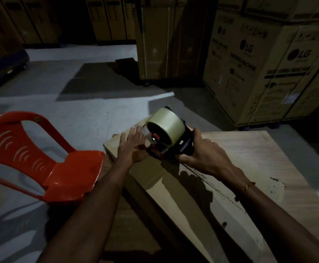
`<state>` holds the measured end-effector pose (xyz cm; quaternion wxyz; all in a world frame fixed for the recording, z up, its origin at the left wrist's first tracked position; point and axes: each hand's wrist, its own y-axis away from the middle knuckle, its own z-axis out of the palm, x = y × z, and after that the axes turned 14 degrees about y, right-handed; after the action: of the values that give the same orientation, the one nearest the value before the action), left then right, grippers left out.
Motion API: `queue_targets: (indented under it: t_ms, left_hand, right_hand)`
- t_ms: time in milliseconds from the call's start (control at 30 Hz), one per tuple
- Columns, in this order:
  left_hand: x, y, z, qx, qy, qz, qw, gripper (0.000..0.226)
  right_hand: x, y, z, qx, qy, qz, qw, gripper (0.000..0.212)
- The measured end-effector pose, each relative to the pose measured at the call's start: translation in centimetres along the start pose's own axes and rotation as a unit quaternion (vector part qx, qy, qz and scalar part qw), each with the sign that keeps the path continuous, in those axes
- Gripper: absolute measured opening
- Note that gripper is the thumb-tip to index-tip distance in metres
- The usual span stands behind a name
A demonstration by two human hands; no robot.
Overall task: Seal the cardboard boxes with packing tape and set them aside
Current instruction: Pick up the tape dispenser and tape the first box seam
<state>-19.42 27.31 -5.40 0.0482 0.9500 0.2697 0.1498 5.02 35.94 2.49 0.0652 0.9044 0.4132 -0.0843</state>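
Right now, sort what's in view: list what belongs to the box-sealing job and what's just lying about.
In use:
- cardboard box, being sealed
- tape dispenser, gripped by the right hand
- left hand, flat on the box top

Just there:
- red plastic chair
- stacked washing machine cartons
- wooden board under the box

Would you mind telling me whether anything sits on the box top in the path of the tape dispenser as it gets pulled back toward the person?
Nothing visible does. The right hand grips the tape dispenser at the far end of the cardboard box; the left hand lies flat beside it, left of the seam. The seam toward the person is bare cardboard.
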Motion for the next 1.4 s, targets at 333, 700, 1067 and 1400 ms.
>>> queue_targets:
  t_ms: [333,700,1067,1400]
  left_hand:
    - [0.8,-0.5,0.2,0.022,0.04,-0.032,0.998,0.094]
    - [4.0,3.1,1.9,0.005,-0.012,0.048,0.999,0.077]
    - [2.4,1.9,1.2,0.036,0.086,0.033,0.995,0.083]
    - [3.0,0.0,1.0,0.017,0.063,-0.054,0.996,0.102]
  right_hand:
    - [4.4,3.9,0.2,-0.059,-0.103,0.038,0.992,0.061]
    - [5.1,5.2,2.3,-0.014,-0.127,0.048,0.991,0.073]
    - [5.3,5.4,3.3,0.02,-0.123,0.042,0.991,0.064]
    - [4.2,4.0,0.7,-0.046,-0.096,0.032,0.994,0.062]
